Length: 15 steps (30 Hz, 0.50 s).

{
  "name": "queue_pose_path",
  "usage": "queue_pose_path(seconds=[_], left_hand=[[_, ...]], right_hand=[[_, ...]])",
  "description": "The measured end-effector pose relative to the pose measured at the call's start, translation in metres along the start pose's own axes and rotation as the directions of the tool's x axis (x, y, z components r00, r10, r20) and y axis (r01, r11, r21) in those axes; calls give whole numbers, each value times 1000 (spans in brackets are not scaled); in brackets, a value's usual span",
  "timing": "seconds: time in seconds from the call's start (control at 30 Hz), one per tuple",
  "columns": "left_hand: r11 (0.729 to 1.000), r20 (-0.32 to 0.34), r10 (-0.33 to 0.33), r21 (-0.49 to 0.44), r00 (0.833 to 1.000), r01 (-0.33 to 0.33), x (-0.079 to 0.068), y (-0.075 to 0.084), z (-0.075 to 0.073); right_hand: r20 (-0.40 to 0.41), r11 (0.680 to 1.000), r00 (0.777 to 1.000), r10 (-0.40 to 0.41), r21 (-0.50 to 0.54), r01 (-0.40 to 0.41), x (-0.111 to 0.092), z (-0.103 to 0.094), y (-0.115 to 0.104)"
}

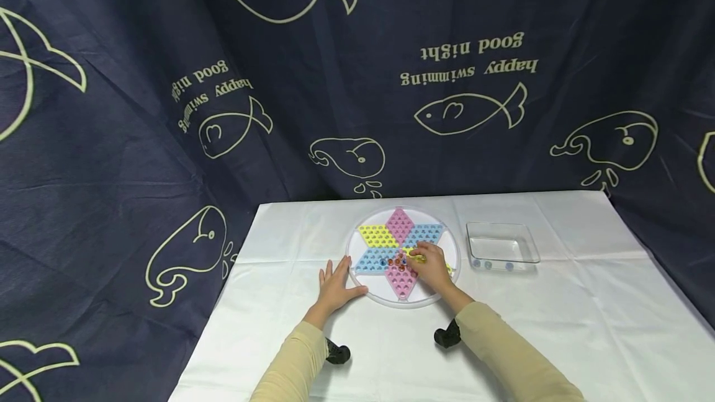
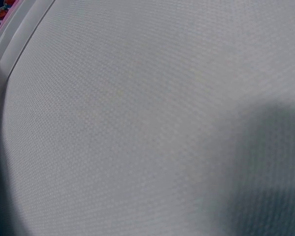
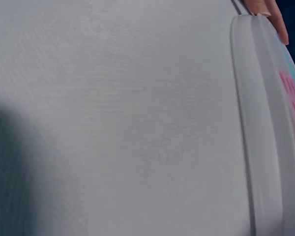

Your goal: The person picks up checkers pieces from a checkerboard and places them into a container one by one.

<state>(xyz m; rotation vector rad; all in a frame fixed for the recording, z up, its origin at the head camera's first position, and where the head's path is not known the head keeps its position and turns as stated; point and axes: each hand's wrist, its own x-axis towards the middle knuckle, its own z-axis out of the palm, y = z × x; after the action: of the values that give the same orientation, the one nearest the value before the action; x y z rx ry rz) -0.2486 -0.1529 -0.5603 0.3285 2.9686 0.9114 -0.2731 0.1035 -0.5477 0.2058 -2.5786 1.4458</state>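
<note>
A round white Chinese checkers board (image 1: 377, 286) with a pink, yellow and blue star lies on the table. My left hand (image 1: 335, 289) rests at its left rim, fingers spread and thumb on the near-left edge. Over the right of the star's middle, my right hand (image 1: 432, 268) has bent fingers, their tips close to a cluster of orange-red marbles (image 1: 401, 267). I cannot tell whether a marble is between those fingertips. A dark blue marble (image 1: 383, 262) sits left of the cluster. In the right wrist view, fingers (image 3: 278, 19) touch the board's rim (image 3: 253, 98).
Right of the board stands a clear rectangular container (image 1: 499, 224) with a few bluish marbles (image 1: 488, 265) along its near side. White cloth (image 1: 586, 303) covers the table. A dark blue fish-patterned curtain (image 1: 357, 92) hangs behind. Black devices (image 1: 337, 352) are at both wrists.
</note>
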Motion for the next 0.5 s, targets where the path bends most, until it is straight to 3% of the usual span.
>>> queue_pose_path(seconds=[0.5], left_hand=[[1000, 4, 10, 4, 1000, -10, 0, -3, 1]], right_hand=[[-37, 984, 993, -110, -142, 104, -2, 9, 2]])
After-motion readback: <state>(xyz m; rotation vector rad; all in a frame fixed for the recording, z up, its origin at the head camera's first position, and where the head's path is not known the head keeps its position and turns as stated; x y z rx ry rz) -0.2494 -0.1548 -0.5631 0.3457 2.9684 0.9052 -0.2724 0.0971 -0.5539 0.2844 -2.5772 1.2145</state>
